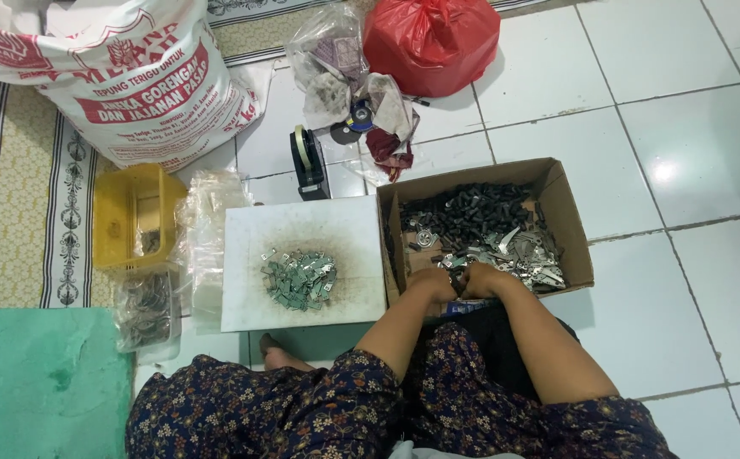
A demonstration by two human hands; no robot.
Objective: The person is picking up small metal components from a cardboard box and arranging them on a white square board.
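While both hands meet at the near edge of the cardboard box (570,223), right of centre, the left hand (435,283) and right hand (482,278) look clenched on a small piece, though I cannot tell which. One heap of finished-looking metal pieces (299,280) lies on the white board (302,225) at centre. Many black parts (470,214) and silver parts (525,253) remain, so the work seems far from done.

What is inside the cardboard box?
The box holds black parts at the back and silver metal pieces in front. Both hands, left hand and right hand, cover its near edge; what they hold is hidden.
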